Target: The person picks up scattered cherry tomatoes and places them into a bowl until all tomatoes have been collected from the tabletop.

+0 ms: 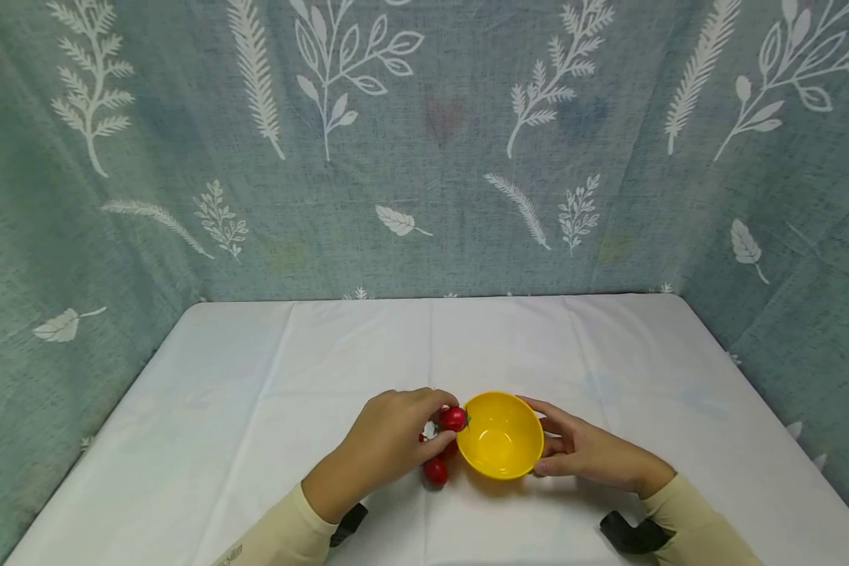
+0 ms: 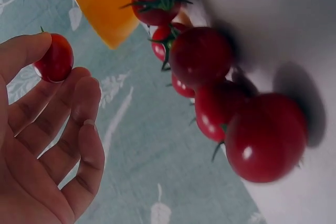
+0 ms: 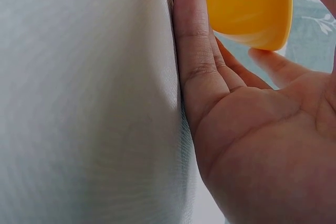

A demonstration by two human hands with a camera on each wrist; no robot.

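My left hand (image 1: 396, 432) pinches a small red cherry tomato (image 2: 55, 59) between thumb and fingertips, at the left rim of a yellow bowl (image 1: 501, 436). The other fingers of that hand are loosely bent in the left wrist view. Several more cherry tomatoes (image 2: 265, 137), some with green stalks, lie on the table beneath and beside the left hand, partly hidden by it in the head view. My right hand (image 1: 594, 456) lies along the bowl's right side, its fingers fairly straight and its fingertips at the bowl's wall. The bowl's inside shows only yellow surface.
A white cloth (image 1: 354, 346) covers the table. Green-grey curtains (image 1: 431, 204) with white leaf prints hang behind it and at both sides. Black straps (image 1: 633, 534) sit around the wrists over pale sleeves.
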